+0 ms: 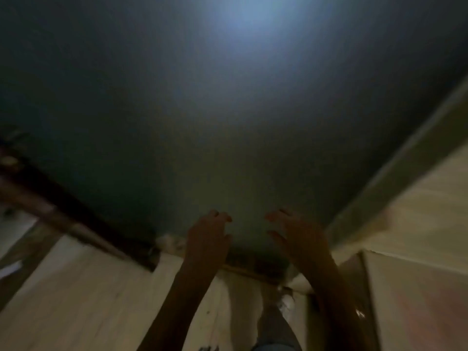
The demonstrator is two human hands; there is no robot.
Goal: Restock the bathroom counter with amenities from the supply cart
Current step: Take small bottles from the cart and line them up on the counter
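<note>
Dim, blurred view. A dark green surface fills the upper frame, with a pale blue glare near its top edge. A brown strip borders it at lower left, a pale band at right. Cream panels lie below.

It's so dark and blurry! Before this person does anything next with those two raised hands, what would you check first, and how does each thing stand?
1. Left hand free: ok, fingers loosely curled, holding nothing.
2. Right hand free: ok, also empty.
3. Supply cart in sight: not ok, none shows.
4. Counter in sight: cannot tell, too dark and blurred.
5. Enough light: not ok, only a pale glare on the dark surface.
</note>
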